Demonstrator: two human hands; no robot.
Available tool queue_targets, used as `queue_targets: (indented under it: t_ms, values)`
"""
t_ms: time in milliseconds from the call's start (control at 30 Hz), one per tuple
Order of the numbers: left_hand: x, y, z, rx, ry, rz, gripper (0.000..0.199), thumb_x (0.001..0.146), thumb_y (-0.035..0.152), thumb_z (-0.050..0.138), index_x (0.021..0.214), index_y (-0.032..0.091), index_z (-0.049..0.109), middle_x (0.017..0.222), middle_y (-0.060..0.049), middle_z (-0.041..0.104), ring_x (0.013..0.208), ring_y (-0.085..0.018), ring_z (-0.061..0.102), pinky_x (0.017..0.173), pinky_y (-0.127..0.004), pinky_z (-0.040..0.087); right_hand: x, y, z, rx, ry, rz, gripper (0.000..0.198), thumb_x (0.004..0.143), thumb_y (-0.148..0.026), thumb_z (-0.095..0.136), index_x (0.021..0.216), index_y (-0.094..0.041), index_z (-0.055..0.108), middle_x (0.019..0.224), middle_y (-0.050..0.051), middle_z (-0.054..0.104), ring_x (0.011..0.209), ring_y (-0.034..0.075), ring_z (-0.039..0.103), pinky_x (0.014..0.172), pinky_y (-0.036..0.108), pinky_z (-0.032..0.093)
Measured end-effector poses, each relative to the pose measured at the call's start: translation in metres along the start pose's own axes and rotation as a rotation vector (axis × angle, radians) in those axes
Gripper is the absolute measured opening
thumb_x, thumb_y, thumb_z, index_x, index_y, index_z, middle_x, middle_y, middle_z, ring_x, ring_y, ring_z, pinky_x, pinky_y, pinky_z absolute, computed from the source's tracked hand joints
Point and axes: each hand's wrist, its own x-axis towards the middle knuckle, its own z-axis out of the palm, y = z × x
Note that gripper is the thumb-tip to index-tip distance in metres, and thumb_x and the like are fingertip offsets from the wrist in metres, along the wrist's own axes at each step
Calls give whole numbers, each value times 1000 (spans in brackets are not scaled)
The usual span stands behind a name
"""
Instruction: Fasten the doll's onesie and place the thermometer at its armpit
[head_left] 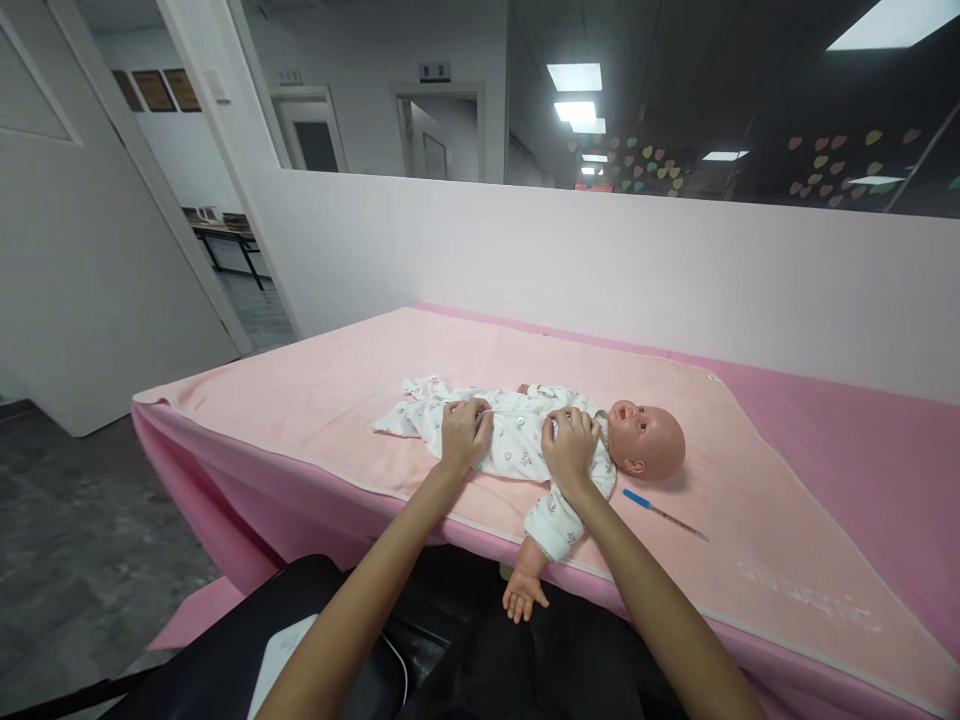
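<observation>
A baby doll (517,440) lies on its back along the near edge of a pink-draped bench (315,370), the left hand (465,435) and right hand (571,445) each with a grip pinched on the front of its outfit (510,460). A hard tug toward the person could drag it over that edge, where one plastic hand (525,596) juts out. The figure is bald and open-mouthed, its white clothing printed with small motifs.

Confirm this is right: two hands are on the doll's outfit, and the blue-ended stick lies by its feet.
No: in the head view, the blue-ended stick lies by the head of the doll, not its feet. The person's left hand and right hand are on its outfit.
</observation>
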Motion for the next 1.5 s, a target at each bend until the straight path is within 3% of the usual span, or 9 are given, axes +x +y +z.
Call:
queue_targets:
  t_ms: [833, 1133, 1500]
  values:
    - [0, -1, 5, 30, -20, -52, 11, 81, 21, 39, 74, 20, 47, 71, 0, 60, 67, -16, 54, 80, -34, 33, 0, 0, 1, 19, 0, 4, 16, 82, -20, 45, 78, -19, 60, 82, 3, 60, 81, 18, 46, 78, 33, 25]
    - [-1, -1, 7, 47, 27, -63, 6, 79, 20, 40, 75, 20, 45, 67, 0, 57, 64, -16, 53, 77, -33, 35, -1, 1, 1, 13, 0, 0, 14, 83, -20, 45, 80, -19, 59, 83, 4, 60, 82, 18, 47, 78, 33, 26]
    - [0, -2, 10, -33, 53, -228, 10, 73, 18, 41, 81, 21, 46, 61, 3, 52, 58, -15, 49, 76, -33, 35, 0, 2, 4, -2, 13, -22, 16, 84, -19, 44, 80, -19, 59, 82, 3, 60, 81, 18, 46, 77, 33, 26]
